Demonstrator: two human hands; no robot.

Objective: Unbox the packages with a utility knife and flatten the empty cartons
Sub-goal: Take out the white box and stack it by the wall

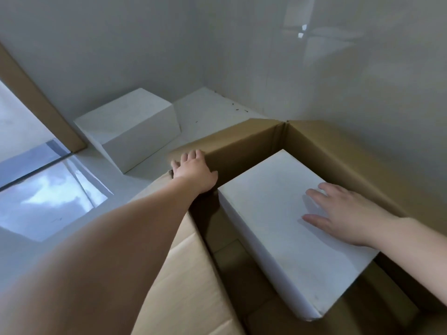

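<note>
A big brown carton stands open on the floor with its flaps spread outward. Inside it lies a white box, tilted with its top face toward me. My left hand rests on the carton's far-left corner, the fingers hanging over the outer edge and the thumb toward the inside. My right hand lies flat on the white box's top with the fingers spread. No utility knife is in view.
A second white box sits on the white floor to the left of the carton, near the wall corner. A brown cardboard strip leans at the far left. A glossy floor patch reflects light.
</note>
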